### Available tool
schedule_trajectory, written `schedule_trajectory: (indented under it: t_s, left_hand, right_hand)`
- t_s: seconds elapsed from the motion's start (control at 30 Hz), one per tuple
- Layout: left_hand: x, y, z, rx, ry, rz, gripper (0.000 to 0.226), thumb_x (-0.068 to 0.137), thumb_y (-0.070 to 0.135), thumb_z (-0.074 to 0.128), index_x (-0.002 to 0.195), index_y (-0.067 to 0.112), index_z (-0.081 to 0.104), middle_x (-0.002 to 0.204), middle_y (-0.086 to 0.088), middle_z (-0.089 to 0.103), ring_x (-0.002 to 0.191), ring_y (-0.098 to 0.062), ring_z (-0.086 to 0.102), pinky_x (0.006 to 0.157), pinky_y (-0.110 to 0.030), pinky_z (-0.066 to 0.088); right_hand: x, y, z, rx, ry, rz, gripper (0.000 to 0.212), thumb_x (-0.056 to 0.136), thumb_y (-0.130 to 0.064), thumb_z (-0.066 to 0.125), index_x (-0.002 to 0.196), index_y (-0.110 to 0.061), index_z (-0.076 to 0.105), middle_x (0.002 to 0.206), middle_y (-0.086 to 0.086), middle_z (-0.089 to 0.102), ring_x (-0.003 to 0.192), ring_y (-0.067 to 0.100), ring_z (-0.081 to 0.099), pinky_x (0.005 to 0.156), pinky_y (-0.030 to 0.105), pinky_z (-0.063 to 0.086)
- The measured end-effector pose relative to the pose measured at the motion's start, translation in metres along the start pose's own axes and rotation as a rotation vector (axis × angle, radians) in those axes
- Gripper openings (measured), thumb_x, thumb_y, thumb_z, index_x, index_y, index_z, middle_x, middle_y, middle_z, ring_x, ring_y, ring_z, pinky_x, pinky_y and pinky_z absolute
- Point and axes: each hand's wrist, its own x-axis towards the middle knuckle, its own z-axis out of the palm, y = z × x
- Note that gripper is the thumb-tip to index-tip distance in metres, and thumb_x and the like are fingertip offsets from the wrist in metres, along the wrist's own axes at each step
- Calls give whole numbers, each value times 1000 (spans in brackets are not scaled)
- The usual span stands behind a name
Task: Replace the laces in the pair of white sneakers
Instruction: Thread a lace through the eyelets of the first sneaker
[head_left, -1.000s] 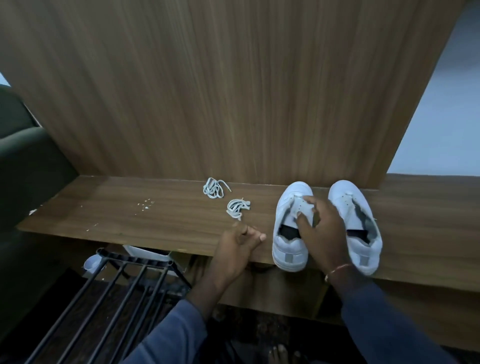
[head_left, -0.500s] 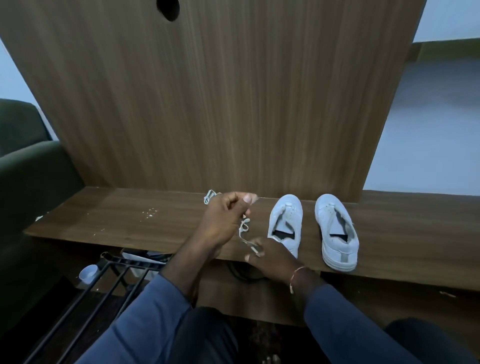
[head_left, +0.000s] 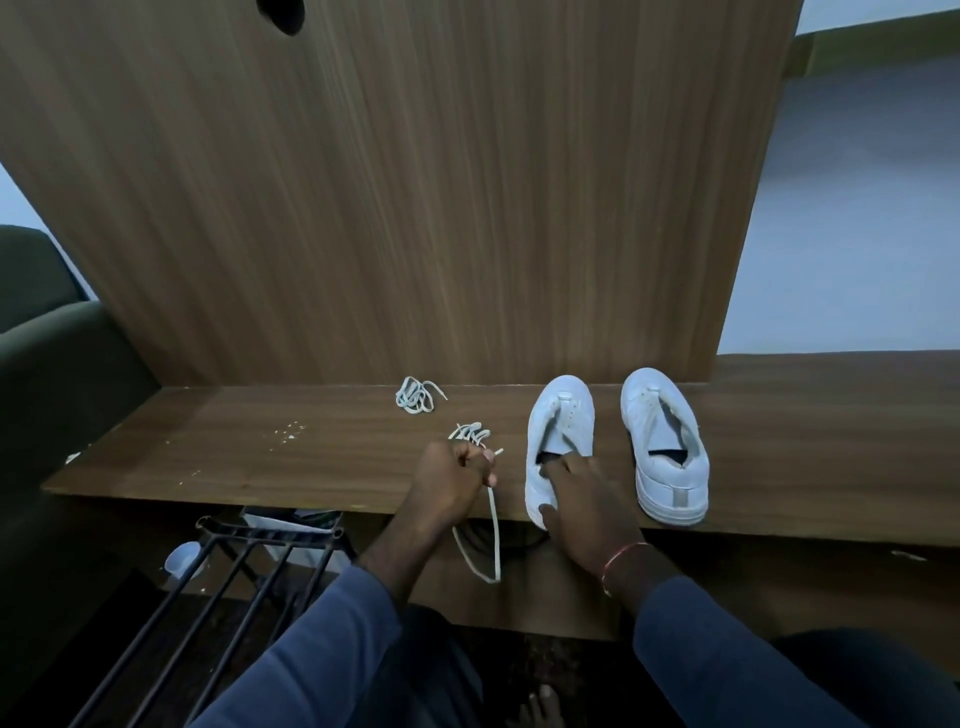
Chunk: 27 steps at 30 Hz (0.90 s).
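Two white sneakers without laces stand side by side on the wooden shelf (head_left: 260, 457), toes toward the back panel. My right hand (head_left: 582, 499) grips the heel of the left sneaker (head_left: 563, 421), thumb on the outer side and fingers at the opening. The right sneaker (head_left: 667, 452) stands apart to the right. My left hand (head_left: 452, 480) holds a white lace (head_left: 488, 540) in curled fingers; its coil lies just behind the hand and a long loop hangs below the shelf edge. A second bundled lace (head_left: 415, 396) lies near the back panel.
A tall wooden panel (head_left: 415, 182) rises behind the shelf. A black metal rack (head_left: 249, 571) stands below on the left, with a small white cup (head_left: 182, 557) beside it. A dark green sofa (head_left: 47, 364) is at the far left. White crumbs (head_left: 291, 430) dot the shelf.
My right hand let go of the lace and moved right onto the left sneaker's heel. My left hand lowered with the lace, whose end now hangs in a loop below the shelf.
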Motion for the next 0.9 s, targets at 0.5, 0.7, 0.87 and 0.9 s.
schedule_trajectory:
  t_s: [0.5,0.7,0.87,0.9]
  left_hand:
    - [51,-60,78,-175,53,-59,25,92,17,59,73,1,66,66,-10,66,56,-6,53,58,-25,44]
    - [85,-69,83,-195,30,10,32,90,14,63,59,8,62,50,10,53,49,-3,46,52,-22,38]
    - [97,-72,79,-252,44,-33,24,86,6,67,67,21,70,57,12,66,49,6,54,51,-14,43]
    - [97,-72,79,-255,42,-48,22,86,7,68,68,20,70,59,10,66,47,5,53,50,-13,42]
  right_hand:
    - [-12,34,-2,339,82,33,14,84,-27,64,71,-23,65,74,-10,57,79,8,51,71,27,42]
    - [48,43,-12,465,108,142,11,85,-15,66,88,-24,70,89,-15,66,87,1,60,75,11,43]
    - [65,34,3,332,-221,66,53,86,-14,60,135,-28,47,121,-10,54,111,13,54,87,22,40]
    - [64,34,7,324,-230,63,53,87,-11,57,136,-29,47,123,-9,57,112,14,55,88,22,39]
